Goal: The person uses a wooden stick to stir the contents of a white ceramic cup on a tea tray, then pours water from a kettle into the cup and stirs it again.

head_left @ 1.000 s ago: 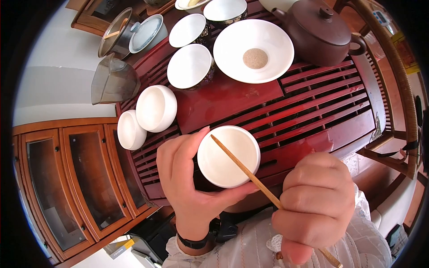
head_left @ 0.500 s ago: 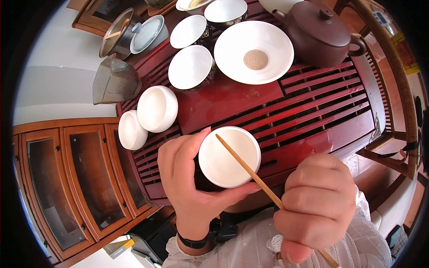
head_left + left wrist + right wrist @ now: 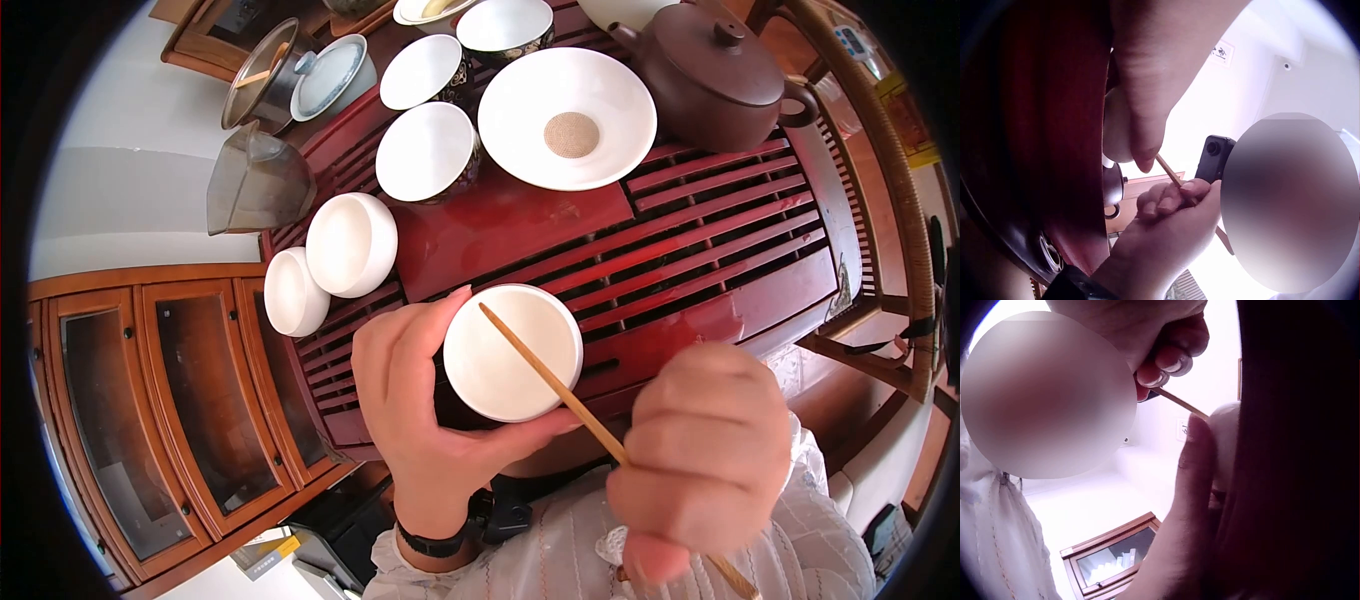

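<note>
My left hand (image 3: 420, 400) grips a small white cup (image 3: 485, 372) near the tray's front edge, thumb on the near side and fingers around the far left. The cup's inside faces up with nothing visible in it. My right hand (image 3: 705, 455) holds a thin wooden stick (image 3: 545, 374) in its curled fingers. The stick slants across the cup's near right rim, its narrow tip over the inside, and its broader end sticks out below the fist. In the right wrist view the stick (image 3: 1180, 403) runs from the fingertips toward the cup (image 3: 1227, 447) by the left thumb.
A slatted red tea tray (image 3: 720, 240) lies ahead. On it stand two white cups (image 3: 350, 245), several dark-sided cups (image 3: 427, 150), a wide white bowl (image 3: 510, 115) with a brown round centre, and a brown teapot (image 3: 715, 80). A glass pitcher (image 3: 258, 185) stands at its left edge.
The stick's tip has shifted a little over the cup, and my right hand has drifted slightly left since half a second ago, now blurred. The left hand and cup hold almost the same place.
</note>
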Demonstrator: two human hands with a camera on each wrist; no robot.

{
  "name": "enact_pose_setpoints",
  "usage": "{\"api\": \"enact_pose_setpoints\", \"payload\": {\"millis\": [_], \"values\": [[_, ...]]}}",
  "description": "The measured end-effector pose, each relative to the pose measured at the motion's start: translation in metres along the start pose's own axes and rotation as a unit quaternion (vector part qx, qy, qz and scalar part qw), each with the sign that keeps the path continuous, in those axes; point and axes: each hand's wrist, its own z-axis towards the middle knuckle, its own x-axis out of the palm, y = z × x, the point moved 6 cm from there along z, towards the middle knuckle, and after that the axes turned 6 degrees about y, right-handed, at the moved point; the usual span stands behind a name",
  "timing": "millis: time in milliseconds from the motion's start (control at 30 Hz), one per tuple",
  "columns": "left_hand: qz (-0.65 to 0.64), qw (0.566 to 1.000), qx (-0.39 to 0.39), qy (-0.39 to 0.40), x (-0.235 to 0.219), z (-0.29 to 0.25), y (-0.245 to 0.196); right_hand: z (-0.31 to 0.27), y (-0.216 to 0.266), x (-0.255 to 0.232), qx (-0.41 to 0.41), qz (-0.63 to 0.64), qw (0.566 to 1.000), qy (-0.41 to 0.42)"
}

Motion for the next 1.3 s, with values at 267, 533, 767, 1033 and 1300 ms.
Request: {"api": "enact_pose_setpoints", "payload": {"millis": [267,533,767,1033,1300], "values": [[-0.011,1.000,-0.003,-0.005,0.0016,-0.0015,0.0021,0.0006,-0.0015,0.0020,0.001,-0.016,1.000,0.008],[-0.018,1.000,-0.004,-0.005,0.0004,-0.0003,0.0012,-0.0031,-0.0004,0.0020,-0.035,-0.024,0.999,0.006],[-0.035,0.999,-0.009,-0.008,-0.0014,0.0017,-0.0037,0.0006,-0.0012,0.0028,0.011,-0.006,1.000,0.018],[-0.028,1.000,-0.002,-0.008,-0.0016,0.0018,-0.0047,-0.0016,-0.0009,-0.0017,-0.031,0.013,0.999,0.020],[-0.029,0.999,-0.019,-0.016,0.0004,0.0009,-0.0033,0.0007,-0.0050,0.0014,0.034,0.025,0.999,0.024]]}}
